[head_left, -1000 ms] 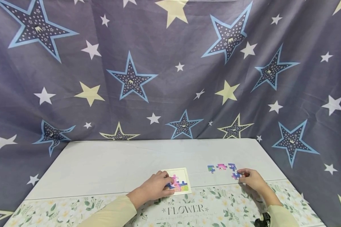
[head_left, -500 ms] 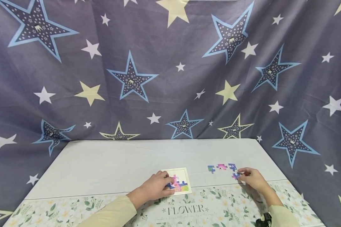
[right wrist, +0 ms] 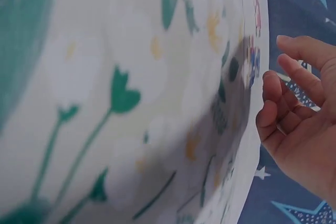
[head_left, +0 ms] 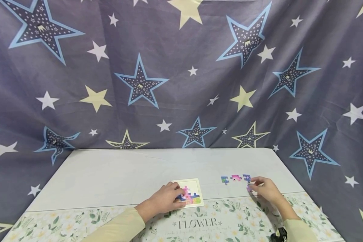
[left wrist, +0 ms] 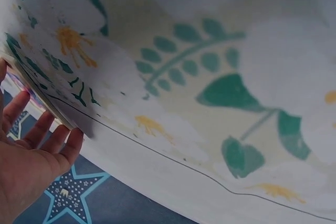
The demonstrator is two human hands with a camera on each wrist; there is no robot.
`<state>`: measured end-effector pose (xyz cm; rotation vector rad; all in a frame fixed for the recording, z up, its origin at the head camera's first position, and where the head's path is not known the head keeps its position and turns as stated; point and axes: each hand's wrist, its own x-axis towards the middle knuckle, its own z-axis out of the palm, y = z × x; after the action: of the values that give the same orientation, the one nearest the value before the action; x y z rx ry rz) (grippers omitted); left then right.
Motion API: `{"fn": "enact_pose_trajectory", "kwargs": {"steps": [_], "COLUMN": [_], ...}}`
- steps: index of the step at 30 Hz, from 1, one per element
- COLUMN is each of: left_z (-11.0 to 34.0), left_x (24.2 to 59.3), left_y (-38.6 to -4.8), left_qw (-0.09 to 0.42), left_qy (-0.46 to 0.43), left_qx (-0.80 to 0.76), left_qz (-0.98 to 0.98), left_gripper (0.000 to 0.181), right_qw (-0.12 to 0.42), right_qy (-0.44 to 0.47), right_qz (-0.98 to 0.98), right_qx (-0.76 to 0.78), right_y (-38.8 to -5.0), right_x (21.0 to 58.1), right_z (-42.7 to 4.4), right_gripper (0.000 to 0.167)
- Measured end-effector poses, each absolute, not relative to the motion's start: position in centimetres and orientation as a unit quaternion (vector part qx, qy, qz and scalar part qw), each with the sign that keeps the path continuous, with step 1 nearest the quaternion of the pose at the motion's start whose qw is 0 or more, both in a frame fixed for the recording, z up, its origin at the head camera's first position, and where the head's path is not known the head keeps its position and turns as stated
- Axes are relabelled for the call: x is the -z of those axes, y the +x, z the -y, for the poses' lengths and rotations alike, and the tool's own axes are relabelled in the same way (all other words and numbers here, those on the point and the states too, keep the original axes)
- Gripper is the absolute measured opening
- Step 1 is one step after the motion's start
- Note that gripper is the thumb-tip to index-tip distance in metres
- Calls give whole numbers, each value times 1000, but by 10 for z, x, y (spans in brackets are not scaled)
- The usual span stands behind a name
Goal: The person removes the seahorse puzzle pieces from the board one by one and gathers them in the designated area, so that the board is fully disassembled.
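The purple jigsaw piece with knobby edges (head_left: 249, 189) could slide away or bump the dark blue piece with a pale star shape (head_left: 246, 177) just above it, if the right hand (head_left: 267, 190) pokes it instead of pinching it. I see a small gap between that hand's loosely bent fingers, and nothing in them. The piece looks thin, so it may be hard to lift off the flat white cloth (head_left: 124, 178). On the left, bent fingers of the left hand (head_left: 164, 198) hold the left side of the square, cream-coloured puzzle tray (head_left: 201, 195), low in the middle of the frame. A hard push there could make the tray skid or nudge the pink, blue and green pieces inside (head_left: 190, 199).

The tray has a raised, smooth rim. A blue-and-green piece (head_left: 225, 180) and a pink piece (head_left: 236, 178) lie to its right, with round knobs and notches. Flowers and leaves cover the lower cloth strip (head_left: 204, 232); the big grey star curtain (head_left: 175, 43) hangs in soft folds behind.
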<state>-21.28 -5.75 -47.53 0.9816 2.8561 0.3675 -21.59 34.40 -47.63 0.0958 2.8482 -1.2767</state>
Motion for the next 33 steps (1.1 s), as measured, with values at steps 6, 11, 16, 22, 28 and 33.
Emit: {"fn": "enact_pose_trajectory", "kwargs": {"steps": [6,11,16,22,28,33], "left_z": [58,59,60,63,66,69], "left_x": [475,476,477,477,477,478], "left_y": [-212,-212,-213,-215,-215,-214], "left_qw": [52,52,57,55,55,55], "left_qy": [323,321,317,314,306,298], "left_qx": [-119,-123,-130,-130,-126,-124], "left_qz": [-937,-938,-938,-939,-942,-945], "left_gripper": [49,52,52,52,52,49], "right_qw": [5,-3,-11,1,8,14], "right_qy": [-3,-15,-22,-34,-70,-90], "right_qz": [-910,-919,-926,-919,-917,-920], "right_qx": [414,393,376,393,394,381], "right_y": [-218,-218,-223,-226,-225,-227], "right_x": [473,469,469,470,464,465], "right_z": [-332,-320,-309,-292,-272,-260], "right_gripper": [36,36,33,33,30,28]}}
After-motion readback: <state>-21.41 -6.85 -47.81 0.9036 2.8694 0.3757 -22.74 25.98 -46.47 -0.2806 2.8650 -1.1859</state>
